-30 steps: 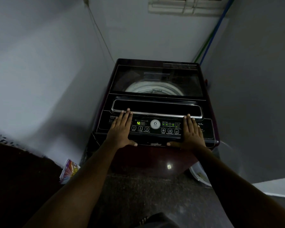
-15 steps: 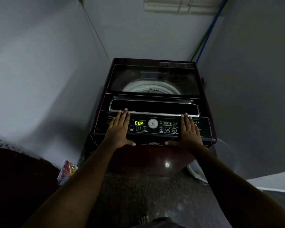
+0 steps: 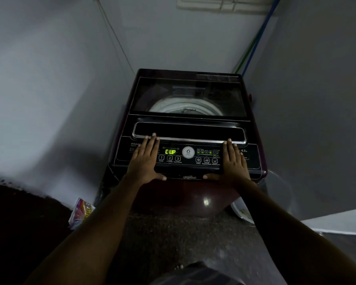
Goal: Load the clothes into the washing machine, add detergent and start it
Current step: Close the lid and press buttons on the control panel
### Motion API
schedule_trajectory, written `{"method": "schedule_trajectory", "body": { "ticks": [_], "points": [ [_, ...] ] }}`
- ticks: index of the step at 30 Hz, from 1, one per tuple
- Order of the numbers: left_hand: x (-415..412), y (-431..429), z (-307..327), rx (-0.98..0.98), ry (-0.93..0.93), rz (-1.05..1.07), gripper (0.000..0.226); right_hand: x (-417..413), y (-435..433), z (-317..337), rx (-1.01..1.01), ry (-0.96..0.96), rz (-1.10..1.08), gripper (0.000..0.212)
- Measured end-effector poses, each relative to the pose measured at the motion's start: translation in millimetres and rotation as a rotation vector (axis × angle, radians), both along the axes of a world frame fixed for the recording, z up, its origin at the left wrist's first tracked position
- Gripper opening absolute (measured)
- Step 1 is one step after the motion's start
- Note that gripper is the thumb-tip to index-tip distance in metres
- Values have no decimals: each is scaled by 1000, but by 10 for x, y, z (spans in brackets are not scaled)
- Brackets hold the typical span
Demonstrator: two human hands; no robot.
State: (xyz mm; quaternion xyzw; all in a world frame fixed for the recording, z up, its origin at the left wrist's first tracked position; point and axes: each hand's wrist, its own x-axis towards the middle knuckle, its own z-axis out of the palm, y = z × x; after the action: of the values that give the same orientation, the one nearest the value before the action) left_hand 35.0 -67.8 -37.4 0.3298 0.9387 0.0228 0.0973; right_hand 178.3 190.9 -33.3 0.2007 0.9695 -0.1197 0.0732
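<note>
A dark maroon top-loading washing machine (image 3: 189,194) stands in a narrow corner. Its glass lid (image 3: 188,95) is down, and the pale drum rim shows through it. The control panel (image 3: 188,157) is lit and its green display (image 3: 170,151) reads "CUP". My left hand (image 3: 145,159) lies flat on the panel's left end, fingers straight, fingertips at the chrome handle (image 3: 189,139). My right hand (image 3: 232,161) lies flat on the right end in the same way. Neither hand holds anything. No clothes show outside the machine.
A colourful detergent packet (image 3: 80,214) lies on the floor by the left wall. A pale tub (image 3: 242,212) sits on the floor right of the machine. Grey walls close in on both sides. Blue and green hoses (image 3: 255,44) run down the back right corner.
The display changed from a number to "CUP". Both hands have stayed flat on the panel, and the view has shifted only slightly.
</note>
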Motion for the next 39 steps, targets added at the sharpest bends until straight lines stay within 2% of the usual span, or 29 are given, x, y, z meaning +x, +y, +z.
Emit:
{"method": "schedule_trajectory", "body": {
  "ticks": [39],
  "points": [
    [13, 3, -10, -27, 29, -7, 148, 16, 5, -40, 4, 27, 1, 142]
  ]
}}
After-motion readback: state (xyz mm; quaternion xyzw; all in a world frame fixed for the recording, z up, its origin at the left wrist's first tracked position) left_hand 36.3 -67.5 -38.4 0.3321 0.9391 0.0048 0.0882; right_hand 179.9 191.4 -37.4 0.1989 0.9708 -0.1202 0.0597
